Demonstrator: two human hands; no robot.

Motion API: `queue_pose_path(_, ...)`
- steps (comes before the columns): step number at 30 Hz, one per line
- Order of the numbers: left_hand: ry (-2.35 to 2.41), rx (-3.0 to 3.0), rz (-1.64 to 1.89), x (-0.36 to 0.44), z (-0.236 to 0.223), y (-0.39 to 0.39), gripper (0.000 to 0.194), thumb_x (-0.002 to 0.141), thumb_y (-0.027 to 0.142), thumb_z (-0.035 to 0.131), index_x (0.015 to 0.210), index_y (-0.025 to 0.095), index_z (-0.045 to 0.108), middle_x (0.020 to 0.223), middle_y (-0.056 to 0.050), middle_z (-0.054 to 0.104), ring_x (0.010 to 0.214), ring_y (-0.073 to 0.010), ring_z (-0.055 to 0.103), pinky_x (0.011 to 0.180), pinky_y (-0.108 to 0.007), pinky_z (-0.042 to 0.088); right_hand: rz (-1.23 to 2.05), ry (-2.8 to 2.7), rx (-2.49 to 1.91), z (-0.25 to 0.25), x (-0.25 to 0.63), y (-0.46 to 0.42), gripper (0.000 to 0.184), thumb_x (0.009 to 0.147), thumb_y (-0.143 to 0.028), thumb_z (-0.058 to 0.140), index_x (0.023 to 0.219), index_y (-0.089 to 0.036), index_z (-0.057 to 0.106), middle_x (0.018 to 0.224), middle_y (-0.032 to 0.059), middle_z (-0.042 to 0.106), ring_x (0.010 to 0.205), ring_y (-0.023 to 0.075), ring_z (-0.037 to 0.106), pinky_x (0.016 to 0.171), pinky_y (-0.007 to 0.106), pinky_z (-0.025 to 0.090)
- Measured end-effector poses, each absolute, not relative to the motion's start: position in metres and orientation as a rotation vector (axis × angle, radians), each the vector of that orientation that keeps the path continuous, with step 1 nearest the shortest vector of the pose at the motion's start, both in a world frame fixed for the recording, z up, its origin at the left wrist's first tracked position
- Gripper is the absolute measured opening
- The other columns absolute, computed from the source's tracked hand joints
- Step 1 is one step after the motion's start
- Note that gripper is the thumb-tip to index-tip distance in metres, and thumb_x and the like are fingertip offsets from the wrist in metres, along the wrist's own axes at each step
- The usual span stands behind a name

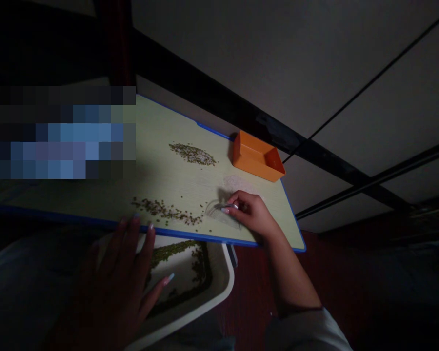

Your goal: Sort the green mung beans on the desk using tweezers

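Note:
My right hand (250,209) is low over the right part of the tabletop, its thumb and fingers pinched together. Something thin and silvery shows at the fingertips, too blurred to name. Under it lies a patch of fine pale grains (225,219), with more pale grains (237,183) just behind. My left hand (124,268) has its fingers spread, the tips at the table's front edge, and grips nothing. Close to those fingertips a strip of small green beans (164,210) mixed with pale bits runs along the table. A second mixed pile (192,154) lies farther back.
An orange rectangular box (259,158) stands at the table's back right corner. Below the front edge is a white basin (229,278) with green beans along its inner sides. The pale yellow table (157,117) has a blue rim. A wall of panels rises behind; the left side is pixelated.

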State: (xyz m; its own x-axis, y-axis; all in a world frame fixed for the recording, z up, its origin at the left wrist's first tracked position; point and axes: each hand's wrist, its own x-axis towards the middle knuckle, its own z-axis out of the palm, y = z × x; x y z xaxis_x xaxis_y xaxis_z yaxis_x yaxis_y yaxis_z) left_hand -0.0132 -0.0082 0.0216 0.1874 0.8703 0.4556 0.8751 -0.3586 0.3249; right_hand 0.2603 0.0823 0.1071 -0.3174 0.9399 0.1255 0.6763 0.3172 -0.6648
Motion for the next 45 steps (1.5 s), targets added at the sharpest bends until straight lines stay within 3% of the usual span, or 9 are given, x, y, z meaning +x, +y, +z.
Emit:
queue_pose_path(17,-1.747,-2.421,-0.903,-0.014,0.019,-0.007,0.087,0.074,0.065,0.042,0.145,0.025,0.011,0.158,-0.016,0.019,0.146,-0.0341,0.020,0.113,-0.063,0.024,0.582,-2.062,-1.471,0.100,0.261,0.088,0.022,0.081,-0.038,0.065,0.086,-0.019,0.057,0.061,-0.0048,0.050,0.053,0.0092,0.042,0.051,0.021,0.031)
queue_pose_path(25,-1.743,-2.428,-0.919,-0.014,0.021,-0.006,0.084,0.076,0.063,0.040,0.145,0.023,0.012,0.155,-0.019,0.025,0.146,-0.0348,0.020,0.111,-0.064,0.026,0.182,-1.881,-1.723,0.101,0.275,0.095,0.018,0.083,-0.036,0.061,0.084,-0.019,0.056,0.056,-0.0052,0.047,0.051,0.0107,0.041,0.052,0.023,0.027)
queue_pose_path(32,-1.635,-2.431,-0.800,-0.017,0.015,-0.005,0.078,0.081,0.049,0.041,0.145,0.016,0.012,0.155,-0.023,0.022,0.145,-0.0385,0.019,0.107,-0.065,0.030,0.324,-1.933,-1.610,0.097,0.268,0.097,0.024,0.083,-0.041,0.062,0.089,-0.019,0.057,0.059,-0.0047,0.052,0.053,0.0113,0.045,0.053,0.021,0.031)
queue_pose_path(38,-1.620,-2.421,-0.824,-0.018,0.012,-0.004,0.079,0.080,0.045,0.046,0.145,0.016,0.013,0.155,-0.024,0.024,0.145,-0.0396,0.020,0.106,-0.065,0.031,0.194,-2.170,-1.692,0.111,0.250,0.102,0.020,0.086,-0.038,0.060,0.094,-0.019,0.058,0.062,-0.0022,0.057,0.054,0.0118,0.044,0.054,0.022,0.027)
queue_pose_path(45,-1.614,-2.423,-0.777,-0.018,0.017,-0.006,0.080,0.080,0.043,0.047,0.145,0.016,0.009,0.156,-0.024,0.020,0.145,-0.0394,0.018,0.107,-0.066,0.030,0.335,-2.485,-1.436,0.127,0.229,0.124,0.016,0.085,-0.031,0.063,0.090,-0.018,0.057,0.067,-0.0025,0.057,0.059,0.0108,0.046,0.058,0.021,0.026)
